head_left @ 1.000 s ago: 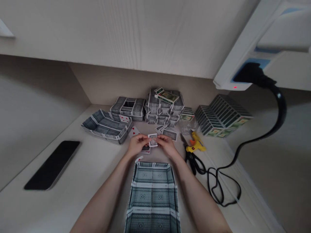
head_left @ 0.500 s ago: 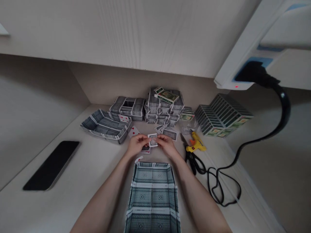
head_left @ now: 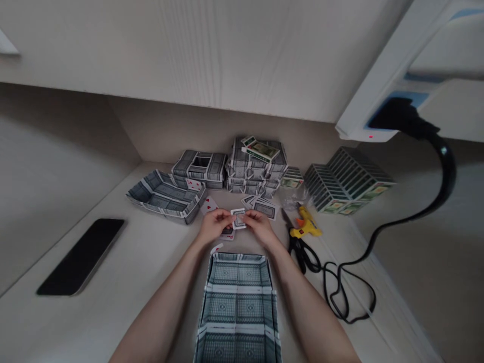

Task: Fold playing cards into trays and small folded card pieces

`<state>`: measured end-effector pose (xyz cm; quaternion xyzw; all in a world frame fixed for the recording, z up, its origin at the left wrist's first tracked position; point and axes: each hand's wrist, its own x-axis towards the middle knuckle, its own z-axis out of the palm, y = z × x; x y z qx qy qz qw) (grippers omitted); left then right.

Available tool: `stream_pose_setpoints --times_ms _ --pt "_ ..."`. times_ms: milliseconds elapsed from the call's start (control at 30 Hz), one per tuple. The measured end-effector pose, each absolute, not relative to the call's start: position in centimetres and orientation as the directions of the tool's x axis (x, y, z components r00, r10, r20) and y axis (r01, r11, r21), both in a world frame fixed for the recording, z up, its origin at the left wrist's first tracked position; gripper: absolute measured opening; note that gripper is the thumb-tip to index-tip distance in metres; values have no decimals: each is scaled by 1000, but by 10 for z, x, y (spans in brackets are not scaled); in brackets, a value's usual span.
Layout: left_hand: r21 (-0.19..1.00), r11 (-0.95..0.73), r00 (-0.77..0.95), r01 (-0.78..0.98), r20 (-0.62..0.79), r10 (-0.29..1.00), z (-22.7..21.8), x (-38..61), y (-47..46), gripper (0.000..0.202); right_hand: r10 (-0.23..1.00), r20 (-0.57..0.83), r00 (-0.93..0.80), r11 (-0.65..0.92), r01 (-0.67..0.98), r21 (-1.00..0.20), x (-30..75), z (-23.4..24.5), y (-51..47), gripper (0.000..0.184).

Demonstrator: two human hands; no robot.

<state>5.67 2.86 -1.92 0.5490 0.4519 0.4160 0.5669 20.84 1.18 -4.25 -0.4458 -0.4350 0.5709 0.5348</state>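
Note:
Between both hands is a playing card (head_left: 238,219), its patterned back facing up. My left hand (head_left: 214,225) pinches its left edge, and my right hand (head_left: 259,225) pinches the right edge. Just below the held card, another card (head_left: 229,235) lies partly hidden by my left fingers. A red-heart card (head_left: 208,204) rests behind my left hand, and several face-down cards (head_left: 263,208) are fanned out behind my right. Nearer to me, between my forearms, stands an open box (head_left: 236,289) built from cards. A small white card scrap (head_left: 217,248) sits at its far left corner.
At the back are an open card tray (head_left: 162,194), a card box with a square hole (head_left: 181,164) and stacked card boxes (head_left: 257,169). Scissors (head_left: 302,254), a yellow glue gun (head_left: 308,225), a black cable (head_left: 372,237) and stacked card packs (head_left: 336,184) are right. A phone (head_left: 81,257) lies left.
Both hands keep the card in almost the same place. The whole view has shifted very slightly; nothing else has visibly moved.

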Motion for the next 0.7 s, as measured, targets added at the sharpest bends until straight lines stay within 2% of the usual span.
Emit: stream_pose_setpoints --times_ms 267,700 --pt "1000 -2 255 -18 7 967 -21 57 29 24 997 -45 -60 -58 -232 -971 207 -39 12 19" --pt "1000 -9 252 -5 10 968 -25 57 30 25 995 -11 -100 -31 -202 -979 209 -41 11 19"
